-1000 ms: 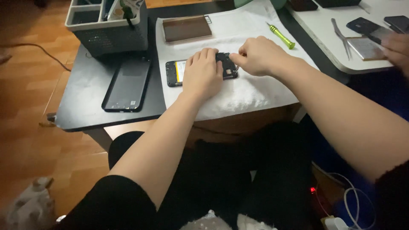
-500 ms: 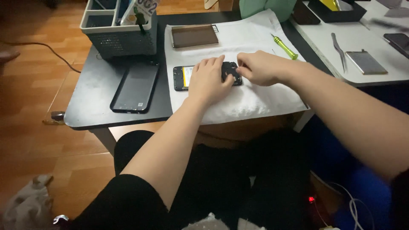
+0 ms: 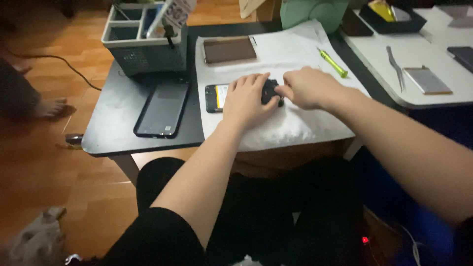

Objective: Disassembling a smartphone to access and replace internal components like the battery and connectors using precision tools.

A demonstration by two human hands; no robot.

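Opened black smartphone with yellow-labelled inner part (image 3: 217, 97) lies flat on white cloth mat (image 3: 295, 128), mid black worktop (image 3: 113, 113). Left hand (image 3: 249, 98) pressed palm-down over phone, fingers spread flat, not clenched. Right hand (image 3: 308, 87) at phone's right end, fingers pinched on small dark part there. Separate black glass phone panel (image 3: 162, 109) left of mat, near worktop front edge. Brown rectangular plate (image 3: 229, 49) and green-handled screwdriver (image 3: 332, 62) at mat's far side. Grey plastic organiser box (image 3: 143, 49) at back left. Bare mat strip before hands.
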